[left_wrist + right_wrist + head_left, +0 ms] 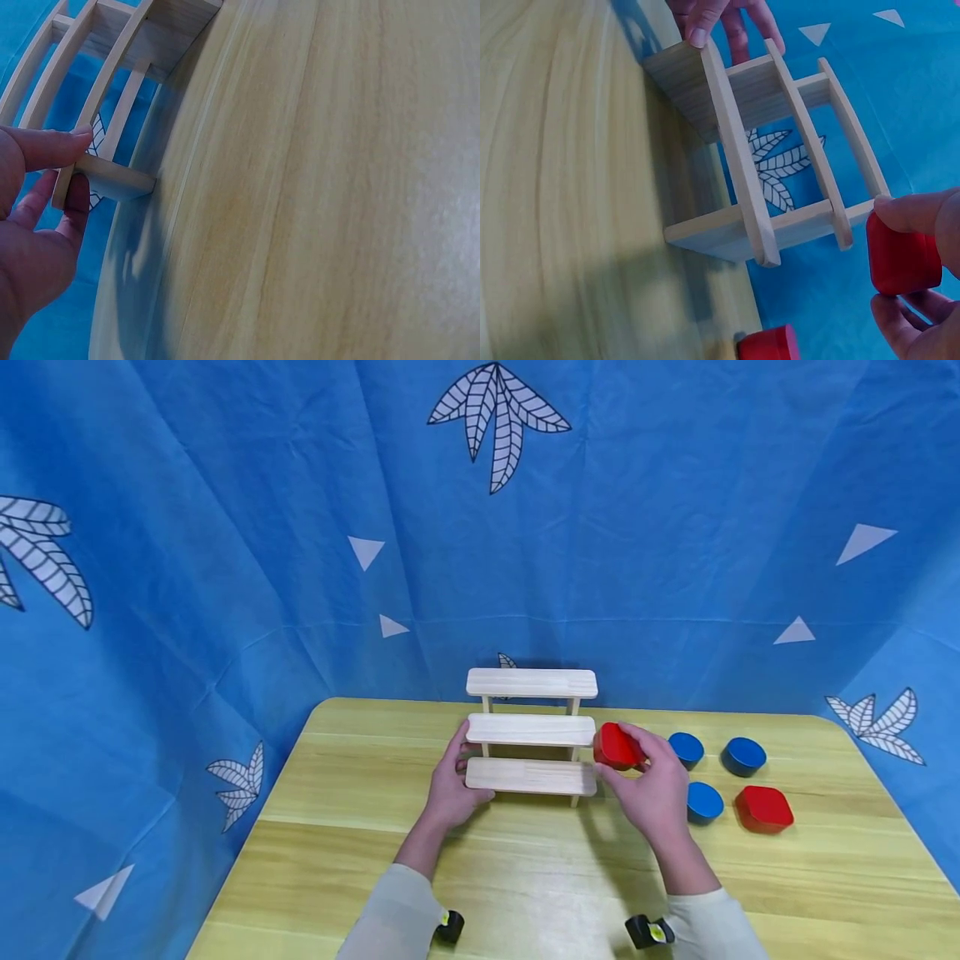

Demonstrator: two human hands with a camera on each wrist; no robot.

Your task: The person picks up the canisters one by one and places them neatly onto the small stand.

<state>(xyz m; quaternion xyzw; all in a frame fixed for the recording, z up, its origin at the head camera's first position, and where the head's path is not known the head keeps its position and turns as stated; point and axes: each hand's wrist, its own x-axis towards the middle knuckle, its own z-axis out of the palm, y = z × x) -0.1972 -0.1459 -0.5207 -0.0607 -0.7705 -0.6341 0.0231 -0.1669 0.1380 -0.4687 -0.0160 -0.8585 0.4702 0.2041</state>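
A three-tier wooden display stand (531, 730) stands on the table near its back edge. My left hand (452, 785) grips the left end of its lowest board, thumb in front and fingers behind, as the left wrist view also shows. My right hand (652, 785) pinches a small red cup (615, 746) with rounded square sides between thumb and fingers. This cup (904, 255) is held beside the stand's right end, at about the height of the middle and lower boards. No objects sit on the three boards.
To the right of my right hand, several blue round cups (743, 757) and a red square cup (763, 810) stand on the wooden table (540, 868). Another red cup (769, 345) shows at the right wrist view's bottom edge. A blue patterned cloth (600, 527) hangs behind.
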